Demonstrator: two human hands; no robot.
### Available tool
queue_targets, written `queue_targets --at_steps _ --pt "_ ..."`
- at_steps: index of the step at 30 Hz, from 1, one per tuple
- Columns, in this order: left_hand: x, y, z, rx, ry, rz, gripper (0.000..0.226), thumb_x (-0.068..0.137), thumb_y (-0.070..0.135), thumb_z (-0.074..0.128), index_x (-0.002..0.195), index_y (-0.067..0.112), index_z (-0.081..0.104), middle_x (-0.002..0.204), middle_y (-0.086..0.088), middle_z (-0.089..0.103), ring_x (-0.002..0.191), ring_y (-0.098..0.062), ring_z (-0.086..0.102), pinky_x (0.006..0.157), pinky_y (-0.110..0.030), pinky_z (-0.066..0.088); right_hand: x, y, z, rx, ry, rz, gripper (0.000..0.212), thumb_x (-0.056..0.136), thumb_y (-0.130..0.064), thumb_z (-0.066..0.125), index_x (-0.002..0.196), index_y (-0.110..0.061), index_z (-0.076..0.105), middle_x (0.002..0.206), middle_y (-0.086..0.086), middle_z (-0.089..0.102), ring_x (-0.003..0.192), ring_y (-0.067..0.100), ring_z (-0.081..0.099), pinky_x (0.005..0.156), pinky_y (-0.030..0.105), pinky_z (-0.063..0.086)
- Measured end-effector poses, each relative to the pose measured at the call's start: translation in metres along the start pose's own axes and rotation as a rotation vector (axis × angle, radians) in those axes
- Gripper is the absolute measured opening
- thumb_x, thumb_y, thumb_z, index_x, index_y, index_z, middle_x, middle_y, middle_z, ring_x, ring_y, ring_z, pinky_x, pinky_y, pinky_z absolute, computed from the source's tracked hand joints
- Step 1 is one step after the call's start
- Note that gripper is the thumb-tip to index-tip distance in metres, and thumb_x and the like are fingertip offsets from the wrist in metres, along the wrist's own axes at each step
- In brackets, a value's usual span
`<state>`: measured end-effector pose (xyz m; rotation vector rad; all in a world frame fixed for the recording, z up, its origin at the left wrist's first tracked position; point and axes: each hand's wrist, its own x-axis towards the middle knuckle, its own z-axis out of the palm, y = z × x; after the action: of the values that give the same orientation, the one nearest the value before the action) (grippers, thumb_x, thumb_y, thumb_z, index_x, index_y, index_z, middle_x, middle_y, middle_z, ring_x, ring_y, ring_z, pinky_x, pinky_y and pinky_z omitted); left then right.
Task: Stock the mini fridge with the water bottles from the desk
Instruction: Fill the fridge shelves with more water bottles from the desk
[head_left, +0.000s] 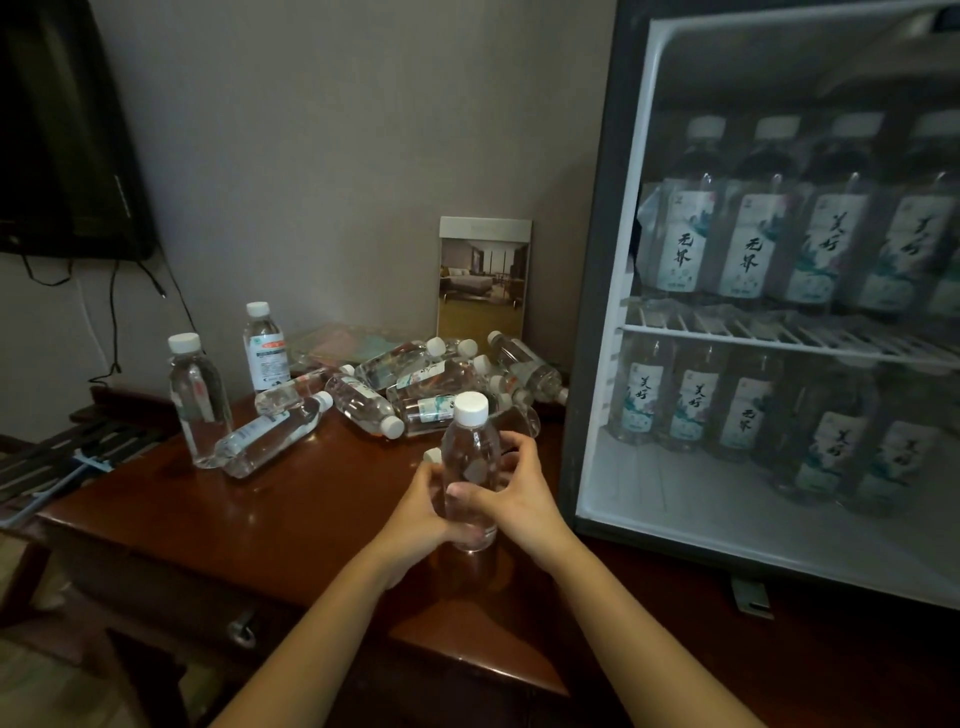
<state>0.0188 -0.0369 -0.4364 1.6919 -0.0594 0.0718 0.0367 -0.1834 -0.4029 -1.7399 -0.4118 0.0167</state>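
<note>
At the near edge of the desk (208, 519), just beside the mini fridge (597, 364), 1 clear water bottle (470, 457) with a white cap is held upright. It is gripped by both hands: the left hand (415, 512) is curled round its lower left side, and the right hand (519, 493) is wrapped round it with the thumb laid across the front. Whether its base rests on the wood cannot be told.

For this step, the bottle would best be kept upright and passed to 1 hand. The fridge contents are seen hazily, as if through glass, so a door may have to be opened first; this cannot be told for certain. The bare floor at the front left of the lower compartment is judged the easiest gap to fill.

Above the wire shelf (779, 345) a row of at least 4 labelled bottles is stood; below it at least 5 more are ranged. On the desk, a heap of bottles (415, 384) is left lying on its sides, and 2 upright bottles (200, 400) are stood at the left, so much stocking is judged to remain.
</note>
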Motion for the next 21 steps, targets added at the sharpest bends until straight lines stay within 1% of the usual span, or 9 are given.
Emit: queue_targets --at_steps 3,5,7,10,13,15,17,19,21 --pt "-0.004 0.000 0.003 0.019 -0.003 0.032 0.070 0.055 0.006 0.088 0.112 0.015 0.048 0.111 -0.005 0.066 0.103 -0.018 0.065 0.089 -0.037 0.053 -0.003 0.000 0.000 0.061 -0.029 -0.015 0.064 0.077 -0.023 0.074 0.126 -0.026 0.033 0.114 -0.009 0.055 0.104 0.005 0.058 0.088 0.023 0.050" --pt "-0.006 0.002 0.006 0.057 0.000 0.069 0.073 0.056 0.016 0.088 0.118 0.025 0.051 0.114 0.000 0.066 0.105 -0.014 0.064 0.091 -0.035 0.051 -0.006 0.000 0.001 0.064 -0.039 -0.020 0.048 0.087 -0.024 0.064 0.124 -0.026 0.034 0.121 -0.003 0.057 0.111 0.010 0.057 0.095 0.029 0.049" --pt "-0.007 0.004 0.011 0.079 0.010 0.112 0.074 0.053 0.025 0.087 0.118 0.033 0.052 0.116 0.002 0.065 0.106 -0.012 0.063 0.092 -0.035 0.051 -0.010 -0.002 0.004 0.063 -0.050 -0.023 0.041 0.093 -0.024 0.053 0.129 -0.026 0.033 0.128 0.001 0.053 0.118 0.014 0.054 0.102 0.035 0.045" --pt "-0.009 0.003 0.017 0.036 0.016 0.093 0.080 0.045 0.031 0.084 0.116 0.037 0.047 0.117 0.003 0.064 0.105 -0.010 0.063 0.091 -0.035 0.052 -0.017 -0.001 0.008 0.024 0.002 -0.045 0.050 0.096 -0.025 0.047 0.142 -0.026 0.027 0.135 0.000 0.039 0.126 0.012 0.040 0.109 0.033 0.033" --pt "-0.011 0.000 0.021 0.066 0.028 0.099 0.079 0.051 0.027 0.081 0.119 0.032 0.044 0.118 0.003 0.063 0.104 -0.008 0.063 0.091 -0.034 0.052 -0.022 0.002 0.009 -0.055 0.019 -0.032 0.064 0.087 -0.035 0.060 0.142 -0.032 0.027 0.125 -0.006 0.031 0.121 0.011 0.036 0.108 0.030 0.031" --pt "-0.013 0.003 0.026 0.146 0.046 0.157 0.069 0.059 0.025 0.076 0.120 0.033 0.045 0.114 0.005 0.063 0.103 -0.008 0.062 0.089 -0.033 0.053 -0.024 0.002 0.010 -0.151 0.028 -0.054 0.077 0.077 -0.034 0.071 0.141 -0.029 0.028 0.120 -0.007 0.033 0.118 0.009 0.037 0.105 0.027 0.032" --pt "-0.017 0.006 0.031 0.178 0.053 0.214 0.062 0.063 0.019 0.074 0.115 0.038 0.048 0.106 0.007 0.066 0.101 -0.008 0.063 0.084 -0.029 0.053 -0.024 -0.001 0.009 -0.198 0.051 -0.102 0.077 0.074 -0.030 0.075 0.138 -0.022 0.032 0.121 -0.008 0.038 0.119 0.007 0.039 0.103 0.025 0.035" --pt "-0.020 0.005 0.030 0.153 0.010 0.205 0.068 0.063 0.008 0.076 0.116 0.040 0.048 0.106 0.007 0.067 0.101 -0.010 0.064 0.077 -0.024 0.053 -0.026 -0.002 0.004 -0.187 0.035 -0.106 0.074 0.076 -0.029 0.075 0.134 -0.020 0.032 0.123 -0.006 0.047 0.117 0.008 0.047 0.096 0.023 0.042" --pt "-0.024 0.006 0.024 0.098 -0.054 0.148 0.075 0.062 0.006 0.082 0.119 0.039 0.045 0.113 0.008 0.065 0.104 -0.006 0.063 0.078 -0.022 0.053 -0.030 -0.004 -0.005 -0.146 -0.011 -0.062 0.072 0.078 -0.029 0.073 0.132 -0.019 0.027 0.120 -0.004 0.053 0.111 0.008 0.055 0.086 0.017 0.046"
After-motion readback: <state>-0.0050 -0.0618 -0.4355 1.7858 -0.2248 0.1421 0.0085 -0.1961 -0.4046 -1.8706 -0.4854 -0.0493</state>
